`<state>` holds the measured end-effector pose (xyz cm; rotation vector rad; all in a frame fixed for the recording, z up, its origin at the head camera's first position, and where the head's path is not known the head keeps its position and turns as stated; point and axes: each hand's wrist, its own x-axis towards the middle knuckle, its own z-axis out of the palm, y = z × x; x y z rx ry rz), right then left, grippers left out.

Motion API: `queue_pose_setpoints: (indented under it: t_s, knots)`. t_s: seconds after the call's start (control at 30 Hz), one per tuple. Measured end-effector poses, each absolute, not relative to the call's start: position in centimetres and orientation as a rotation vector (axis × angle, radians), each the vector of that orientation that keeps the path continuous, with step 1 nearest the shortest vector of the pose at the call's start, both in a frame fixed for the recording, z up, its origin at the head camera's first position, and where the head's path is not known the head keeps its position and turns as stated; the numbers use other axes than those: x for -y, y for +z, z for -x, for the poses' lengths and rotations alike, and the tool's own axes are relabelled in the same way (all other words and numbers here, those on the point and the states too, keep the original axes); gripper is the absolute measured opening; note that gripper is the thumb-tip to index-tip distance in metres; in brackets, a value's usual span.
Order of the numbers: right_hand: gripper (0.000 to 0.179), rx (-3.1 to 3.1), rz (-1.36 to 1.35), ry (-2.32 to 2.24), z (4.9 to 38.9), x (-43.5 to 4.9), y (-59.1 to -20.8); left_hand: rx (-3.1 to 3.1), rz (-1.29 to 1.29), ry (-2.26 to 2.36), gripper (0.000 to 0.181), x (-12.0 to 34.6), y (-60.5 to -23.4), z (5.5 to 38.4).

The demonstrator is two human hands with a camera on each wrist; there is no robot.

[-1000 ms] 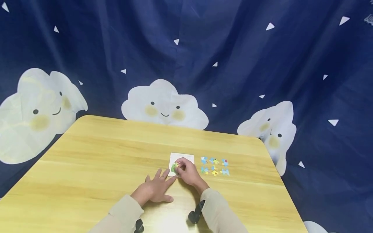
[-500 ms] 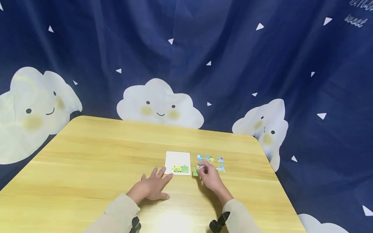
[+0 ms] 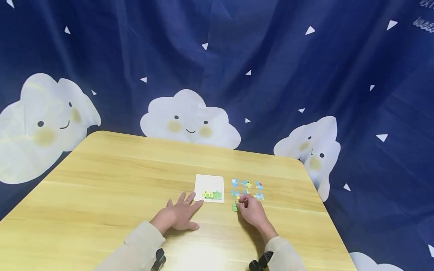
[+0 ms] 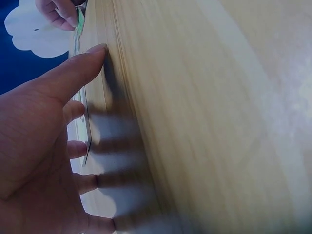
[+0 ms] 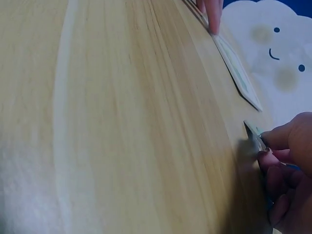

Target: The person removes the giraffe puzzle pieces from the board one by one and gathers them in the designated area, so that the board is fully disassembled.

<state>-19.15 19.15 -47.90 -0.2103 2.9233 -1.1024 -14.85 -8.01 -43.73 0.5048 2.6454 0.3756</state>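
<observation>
In the head view, my left hand (image 3: 181, 217) lies with spread fingers at the near left corner of a white puzzle board (image 3: 208, 184). Its fingertips touch the board's edge. Several joined yellow and green puzzle pieces (image 3: 212, 195) fill part of the near side of the board. To the right, my right hand (image 3: 254, 212) pinches a green puzzle piece (image 3: 235, 206) between thumb and finger. The right wrist view shows this piece (image 5: 251, 130) tilted, one edge raised off the table. My fingers cover part of it.
Loose blue and yellow puzzle pieces (image 3: 259, 185) lie in two rows right of the board, just beyond my right hand, which partly hides the nearer row. The wooden table (image 3: 135, 165) ends at a dark blue curtain (image 3: 264, 45) with cloud faces.
My right hand has moved from the board's near left part to the right, carrying the green puzzle piece off the board to just below the loose rows. My left hand has stayed put.
</observation>
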Motion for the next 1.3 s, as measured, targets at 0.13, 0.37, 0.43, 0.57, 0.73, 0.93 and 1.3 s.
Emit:
queue_pose_setpoints:
  t_s: [0.13, 0.37, 0.43, 0.57, 0.73, 0.93, 1.3]
  knots:
    - [0.007, -2.961, 0.233, -1.053, 19.1, -19.1, -47.9, -2.644, -0.5, 0.388, 0.079, 7.9, -43.9, 14.8]
    - [0.005, -2.96, 0.211, -1.08, 19.0, -18.8, -47.8, -2.643, -0.507, 0.396, 0.08, 7.8, -43.8, 14.5]
    - [0.006, -2.947, 0.243, -1.125, 18.9, -18.4, -47.7, -2.643, -0.509, 0.393, 0.08, 7.7, -43.8, 14.5]
    - [0.013, -2.936, 0.329, -1.202, 19.1, -17.0, -47.2, -2.645, -0.505, 0.376, 0.08, 7.8, -43.6, 14.4]
    - [0.017, -2.94, 0.437, -1.204, 19.9, -15.0, -46.8, -2.648, -0.502, 0.367, 0.08, 7.8, -43.5, 14.5]
    - [0.023, -2.892, 0.542, -1.126, 20.6, -13.0, -46.4, -2.649, -0.507, 0.354, 0.081, 7.8, -43.7, 14.7]
    - [0.025, -2.867, 0.606, -0.958, 21.5, -11.2, -47.0, -2.653, -0.511, 0.333, 0.08, 7.8, -43.6, 14.9]
